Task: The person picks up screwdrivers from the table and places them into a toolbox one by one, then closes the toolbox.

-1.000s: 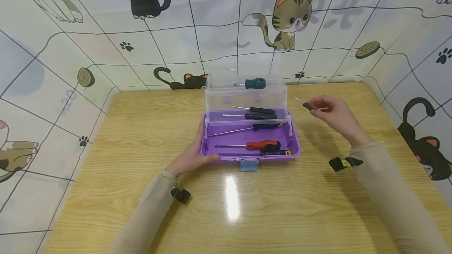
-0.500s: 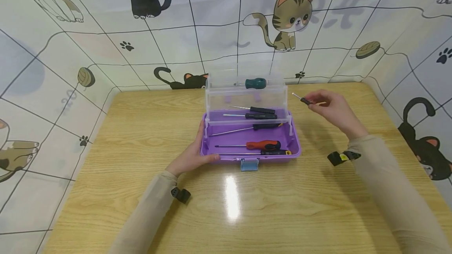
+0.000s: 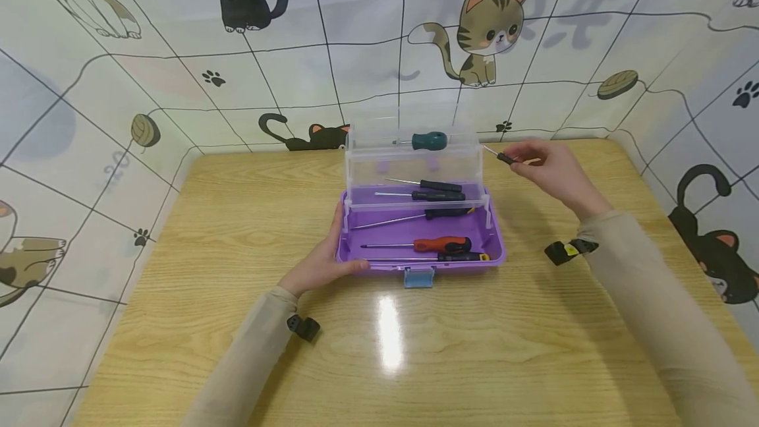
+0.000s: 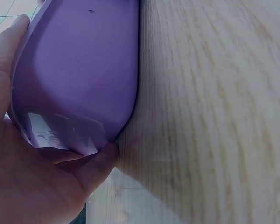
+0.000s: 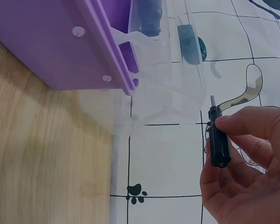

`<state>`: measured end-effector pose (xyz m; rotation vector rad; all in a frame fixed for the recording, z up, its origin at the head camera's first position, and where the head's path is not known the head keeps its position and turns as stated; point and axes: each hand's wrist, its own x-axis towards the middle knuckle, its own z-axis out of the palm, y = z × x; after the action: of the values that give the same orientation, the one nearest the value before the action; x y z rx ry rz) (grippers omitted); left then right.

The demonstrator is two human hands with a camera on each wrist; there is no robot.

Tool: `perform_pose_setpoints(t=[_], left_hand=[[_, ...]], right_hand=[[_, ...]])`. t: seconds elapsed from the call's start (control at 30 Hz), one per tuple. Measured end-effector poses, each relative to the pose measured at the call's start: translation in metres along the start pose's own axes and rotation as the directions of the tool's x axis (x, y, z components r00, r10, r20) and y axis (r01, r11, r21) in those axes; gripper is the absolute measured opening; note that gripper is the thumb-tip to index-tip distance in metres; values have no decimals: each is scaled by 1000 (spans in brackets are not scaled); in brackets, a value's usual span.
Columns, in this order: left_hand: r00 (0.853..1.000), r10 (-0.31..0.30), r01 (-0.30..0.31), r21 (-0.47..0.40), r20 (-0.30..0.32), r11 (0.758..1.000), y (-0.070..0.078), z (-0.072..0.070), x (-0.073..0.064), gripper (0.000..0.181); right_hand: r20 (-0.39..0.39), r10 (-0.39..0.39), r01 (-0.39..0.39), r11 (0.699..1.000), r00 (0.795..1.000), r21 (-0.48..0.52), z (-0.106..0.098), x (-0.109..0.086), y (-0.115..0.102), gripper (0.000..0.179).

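Observation:
My right hand (image 3: 551, 173) pinches a small black-handled screwdriver (image 3: 505, 158) between thumb and fingers, its short metal tip pointing left toward the clear upper trays. In the right wrist view the handle of that screwdriver (image 5: 219, 144) shows below the thumb. My left hand (image 3: 320, 262) grips the left end of an open purple toolbox (image 3: 497, 232), thumb at the front rim and fingers along the side. A teal-handled screwdriver (image 3: 429, 141) lies in the top clear tray (image 3: 367, 167). On the purple floor rest a red-handled screwdriver (image 3: 441, 244) and a black-and-yellow screwdriver (image 3: 462, 257).
Several black-handled screwdrivers lie further back, one of them a long screwdriver (image 3: 447, 213). A blue latch (image 3: 418, 277) hangs at the toolbox front. The wooden table (image 3: 237, 229) meets a cat-patterned cloth (image 3: 367, 71) behind the box.
My right hand has moved up and left with the small screwdriver, bringing its tip close to the right end of the clear trays. The left hand and toolbox have stayed put.

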<state>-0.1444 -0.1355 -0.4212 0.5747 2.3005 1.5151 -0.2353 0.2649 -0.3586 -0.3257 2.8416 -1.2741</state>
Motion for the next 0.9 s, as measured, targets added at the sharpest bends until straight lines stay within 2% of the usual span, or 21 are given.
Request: perform_pose_setpoints(t=[0.37,0.53,0.67,0.83,0.9], left_hand=[[1000,2,-2,17,8,1000,2,-1,0,115],[1000,26,-26,7,7,1000,1,0,0,115],[999,53,-53,-7,-5,999,-8,1,2,116],[999,27,-26,24,-19,999,-27,2,6,118],[1000,18,-18,30,-21,999,-29,2,7,118]], right_hand=[[17,-20,20,1000,1000,20,4,20,-12,28],[43,19,-20,999,999,37,5,26,-16,29],[55,27,-30,999,998,40,6,31,-20,30],[69,1,-3,999,998,32,8,38,-24,27],[70,-7,5,999,998,33,9,41,-25,26]])
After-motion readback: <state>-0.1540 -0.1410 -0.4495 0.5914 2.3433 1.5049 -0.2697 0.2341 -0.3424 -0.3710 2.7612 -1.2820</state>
